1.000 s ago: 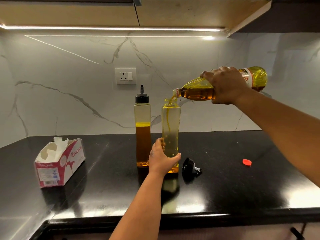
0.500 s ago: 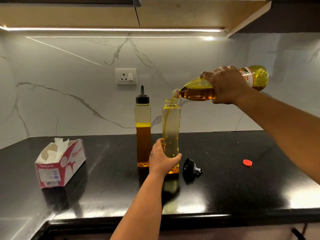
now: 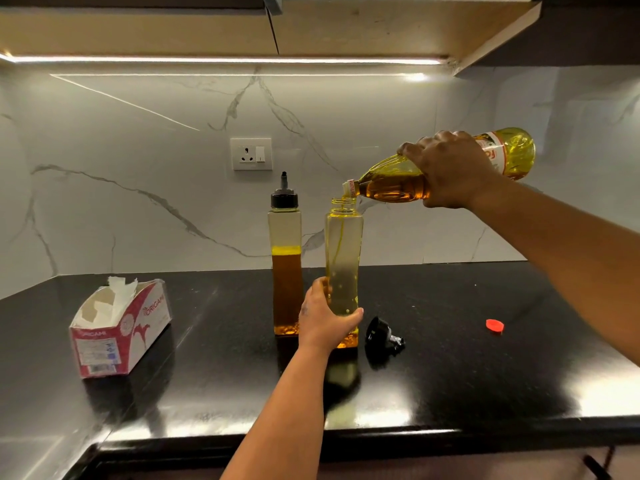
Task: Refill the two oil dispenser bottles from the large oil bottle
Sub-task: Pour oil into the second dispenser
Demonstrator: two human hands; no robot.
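Observation:
Two tall clear dispenser bottles stand on the black counter (image 3: 450, 368). The left dispenser (image 3: 284, 237) wears its black spout cap and holds oil to about mid height. The right dispenser (image 3: 344, 244) is uncapped, with a little oil at its base. My left hand (image 3: 323, 318) grips its lower part. My right hand (image 3: 450, 169) grips the large oil bottle (image 3: 391, 185), tilted nearly level, its mouth over the open neck. A thin stream of oil runs down inside the dispenser.
The black spout cap (image 3: 381, 336) lies on the counter just right of the open dispenser. A small red cap (image 3: 494, 324) lies further right. A torn tissue box (image 3: 119, 327) sits at the left. A wall socket (image 3: 251, 154) is behind the bottles.
Oil keeps flowing from the large bottle into the open dispenser. Both hands stay in place.

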